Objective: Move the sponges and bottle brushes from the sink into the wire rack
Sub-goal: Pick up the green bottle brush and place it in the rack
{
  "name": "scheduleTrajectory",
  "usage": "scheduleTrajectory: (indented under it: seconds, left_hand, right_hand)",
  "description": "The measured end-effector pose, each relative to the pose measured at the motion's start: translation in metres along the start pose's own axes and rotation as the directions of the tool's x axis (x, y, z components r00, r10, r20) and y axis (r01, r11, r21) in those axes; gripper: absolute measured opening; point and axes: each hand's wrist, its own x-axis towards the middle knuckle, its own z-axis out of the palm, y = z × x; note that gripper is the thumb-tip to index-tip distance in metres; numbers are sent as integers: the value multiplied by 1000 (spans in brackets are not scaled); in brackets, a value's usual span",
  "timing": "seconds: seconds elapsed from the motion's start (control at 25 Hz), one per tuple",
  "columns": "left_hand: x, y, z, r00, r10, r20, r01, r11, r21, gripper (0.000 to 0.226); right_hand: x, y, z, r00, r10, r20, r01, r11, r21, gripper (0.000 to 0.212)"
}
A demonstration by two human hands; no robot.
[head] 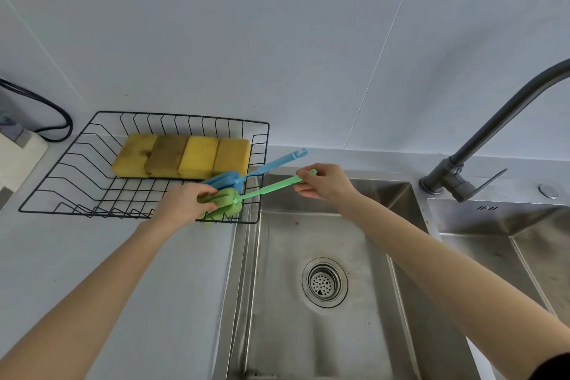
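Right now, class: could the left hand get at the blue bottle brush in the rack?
Probably yes: the left hand sits just beside the blue bottle brush, nothing between, but it's gripping the green brush.

- The surface (101,256) is a pale grey counter running along the wall, bare across its near left part.
- A black wire rack (77,191) sits on the surface toward its back edge, its right side just beside the sink.
- A steel sink (364,333) is set into the right part of the surface.
- At the far left edge lies a pale board-like thing (18,157), only partly in view.
- A dark faucet (447,176) stands at the back edge, behind the sink.
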Motion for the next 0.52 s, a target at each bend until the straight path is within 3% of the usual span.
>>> scheduleTrajectory:
  seconds: [0.52]
  left_hand:
    - [8, 0, 2, 996, -11, 84, 18, 996, -92, 40]
  right_hand:
    - [-1, -1, 7, 998, 3, -61, -8, 997, -79, 26]
